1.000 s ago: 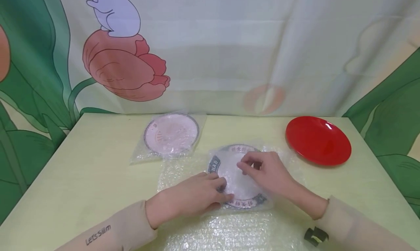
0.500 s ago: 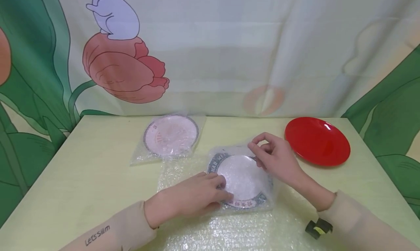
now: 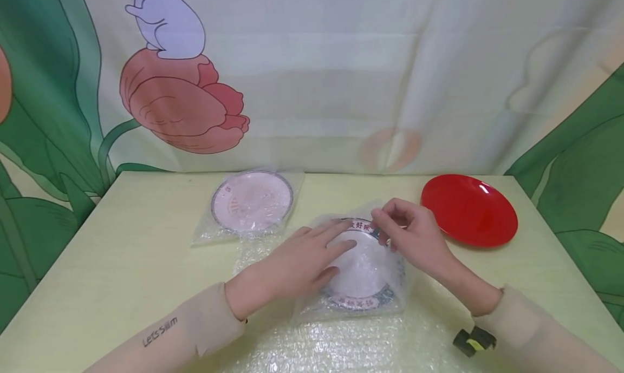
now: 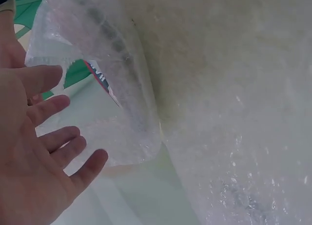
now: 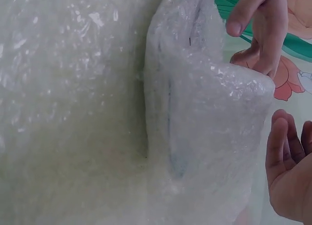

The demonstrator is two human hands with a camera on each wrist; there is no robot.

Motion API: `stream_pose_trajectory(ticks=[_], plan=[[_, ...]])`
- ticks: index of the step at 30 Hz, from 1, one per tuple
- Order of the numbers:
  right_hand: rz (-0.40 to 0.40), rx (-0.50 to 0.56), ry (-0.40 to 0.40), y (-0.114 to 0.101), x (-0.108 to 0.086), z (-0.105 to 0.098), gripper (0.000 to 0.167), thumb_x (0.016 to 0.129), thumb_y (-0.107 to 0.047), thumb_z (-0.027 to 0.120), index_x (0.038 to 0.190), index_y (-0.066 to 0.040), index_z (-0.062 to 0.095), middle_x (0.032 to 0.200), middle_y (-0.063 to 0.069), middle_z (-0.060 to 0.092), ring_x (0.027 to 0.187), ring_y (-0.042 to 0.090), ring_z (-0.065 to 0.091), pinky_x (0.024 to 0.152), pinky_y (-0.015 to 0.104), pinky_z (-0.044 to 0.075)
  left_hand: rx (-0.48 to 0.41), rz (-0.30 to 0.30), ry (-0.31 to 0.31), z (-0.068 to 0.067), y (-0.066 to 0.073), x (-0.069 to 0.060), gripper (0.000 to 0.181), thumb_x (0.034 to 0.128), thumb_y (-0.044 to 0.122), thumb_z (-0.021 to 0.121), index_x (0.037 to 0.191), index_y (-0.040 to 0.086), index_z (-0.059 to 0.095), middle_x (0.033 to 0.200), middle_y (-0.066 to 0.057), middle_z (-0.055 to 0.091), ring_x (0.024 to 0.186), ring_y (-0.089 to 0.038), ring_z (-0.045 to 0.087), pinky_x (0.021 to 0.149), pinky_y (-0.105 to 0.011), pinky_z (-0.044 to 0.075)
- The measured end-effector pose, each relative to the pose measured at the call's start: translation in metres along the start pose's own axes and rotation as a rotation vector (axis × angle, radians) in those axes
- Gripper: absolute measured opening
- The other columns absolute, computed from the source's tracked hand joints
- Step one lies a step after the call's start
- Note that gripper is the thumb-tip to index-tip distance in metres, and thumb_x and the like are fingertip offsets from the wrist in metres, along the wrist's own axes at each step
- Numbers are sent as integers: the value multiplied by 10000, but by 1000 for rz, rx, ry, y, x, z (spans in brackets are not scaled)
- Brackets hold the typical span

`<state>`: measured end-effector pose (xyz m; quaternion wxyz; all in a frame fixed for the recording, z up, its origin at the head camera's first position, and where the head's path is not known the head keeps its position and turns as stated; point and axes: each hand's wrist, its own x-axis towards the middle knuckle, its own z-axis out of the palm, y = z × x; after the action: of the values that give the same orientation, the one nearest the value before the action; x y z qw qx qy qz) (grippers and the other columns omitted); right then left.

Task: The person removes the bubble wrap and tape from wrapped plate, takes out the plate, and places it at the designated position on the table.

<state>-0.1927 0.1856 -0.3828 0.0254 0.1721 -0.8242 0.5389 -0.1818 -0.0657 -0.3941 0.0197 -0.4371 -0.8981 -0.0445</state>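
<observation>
over the round white dark-rimmed plate (image 3: 363,267), the left hand (image 3: 294,262) now lies farther forward, fingers apart; the right hand (image 3: 416,232) pinches the clear bubble-wrap bag (image 5: 209,122); handling shifts to the far edge.

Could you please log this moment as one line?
left hand: spread over nearer bagged plate | right hand: at bubble bag, grip unclear | red plate: far right

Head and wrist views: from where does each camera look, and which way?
Head: on the head, facing forward and down at the wrapped plate; left hand, right hand, sleeves show.
Left wrist: on that wrist, facing the plate; both hands show.
Right wrist: on that wrist, facing the wrapping; both hands show.
Wrist views share the wrapping.
</observation>
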Motion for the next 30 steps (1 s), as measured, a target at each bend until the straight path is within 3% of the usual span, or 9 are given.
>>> stream_pose_trajectory(ticks=[6, 10, 14, 16, 20, 24, 30], plan=[[-82, -133, -66, 4, -2, 0, 154, 1012, -246, 676, 1005, -118, 761, 948, -28, 736, 891, 219, 676, 768, 376, 574, 35, -40, 0, 1, -7, 2, 588, 993, 324, 689, 1525, 173, 488, 1673, -149, 226, 1541, -311, 181, 1133, -531, 367], [-229, -246, -100, 9, -4, 2, 86, 985, -135, 691, 1023, -148, 768, 972, -90, 731, 932, 124, 667, 849, 414, 558, 34, -58, 5, 1, -12, 4, 599, 978, 315, 711, 1521, 174, 500, 1669, -157, 233, 1537, -321, 192, 1130, -539, 367], [-379, -388, -131, 13, -8, 2, 216, 923, 18, 612, 1024, -121, 744, 1085, -44, 714, 1044, 163, 659, 888, 428, 564, 36, -62, 11, 0, -16, 8, 609, 971, 301, 719, 1523, 169, 497, 1663, -173, 242, 1533, -328, 205, 1156, -530, 330], [-404, -459, -133, 14, -12, 1, 280, 864, 58, 592, 1045, -109, 726, 1174, 8, 680, 1120, 212, 616, 834, 382, 576, 37, -58, 16, -1, -18, 11, 603, 971, 289, 718, 1517, 159, 501, 1656, -183, 254, 1528, -336, 217, 1170, -532, 304], [-402, -591, -59, 13, -20, -2, 348, 782, 44, 674, 1100, -97, 667, 1276, 99, 578, 1201, 290, 509, 858, 427, 557, 45, -63, -6, -2, -21, 19, 591, 980, 288, 703, 1517, 146, 498, 1648, -197, 264, 1525, -352, 220, 1198, -552, 236], [-360, -653, 1, 14, -26, -5, 349, 785, -27, 760, 1093, -79, 603, 1172, 105, 558, 1119, 277, 511, 902, 470, 518, 49, -94, -56, 0, -24, 27, 582, 993, 309, 684, 1521, 155, 494, 1649, -199, 260, 1528, -359, 205, 1216, -547, 183], [-230, -684, -137, 19, -31, -3, 242, 874, -83, 794, 1040, -121, 622, 1074, 15, 602, 998, 196, 576, 858, 384, 563, 56, -138, -171, 6, -28, 35, 607, 1016, 408, 632, 1554, 187, 460, 1672, -196, 186, 1542, -376, 119, 1231, -524, 111]])
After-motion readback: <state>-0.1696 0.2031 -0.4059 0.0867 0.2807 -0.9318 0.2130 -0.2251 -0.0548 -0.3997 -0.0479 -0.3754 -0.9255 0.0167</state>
